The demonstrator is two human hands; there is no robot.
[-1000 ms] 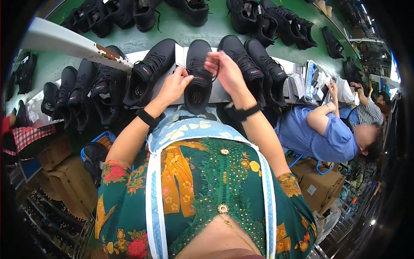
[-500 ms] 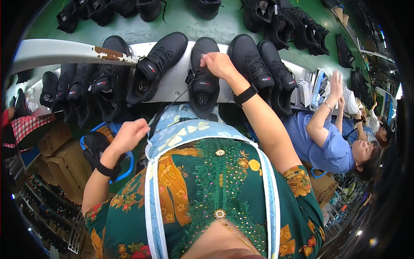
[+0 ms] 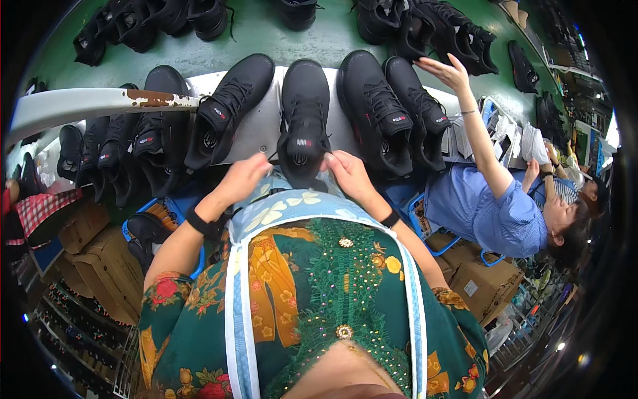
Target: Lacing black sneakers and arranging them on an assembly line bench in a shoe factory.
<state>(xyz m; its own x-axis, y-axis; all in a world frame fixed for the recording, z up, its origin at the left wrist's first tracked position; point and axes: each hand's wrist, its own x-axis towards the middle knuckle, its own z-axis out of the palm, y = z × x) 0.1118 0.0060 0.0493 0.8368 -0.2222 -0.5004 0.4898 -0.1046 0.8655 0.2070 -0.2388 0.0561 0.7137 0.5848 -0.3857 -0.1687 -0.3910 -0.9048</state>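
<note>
A black lace-up sneaker [image 3: 306, 93] stands in front of me, toe away, its heel at the near edge of the light metal surface [image 3: 256, 136]. My left hand [image 3: 240, 179] is closed in a pinch just left of its heel, apart from the shoe. On the other side, my right hand [image 3: 349, 174] has thumb and fingers pinched together at the heel collar. What either pinch contains is too small to make out. One sneaker [image 3: 232, 103] leans at an angle on the left, and another [image 3: 374, 110] stands close on the right.
A white rail [image 3: 100, 100] with worn paint reaches in from the left. More black shoes [image 3: 143, 26] line the green surface [image 3: 266, 50] beyond. To my right a co-worker in blue [image 3: 478, 206] stretches a hand [image 3: 448, 73] toward the shoes. Cardboard boxes [image 3: 106, 266] sit at lower left.
My right hand has come back from the shoe's laces to its heel. My left hand has moved up and right, closer to the shoe. The co-worker's arm has reached toward the far shoes.
</note>
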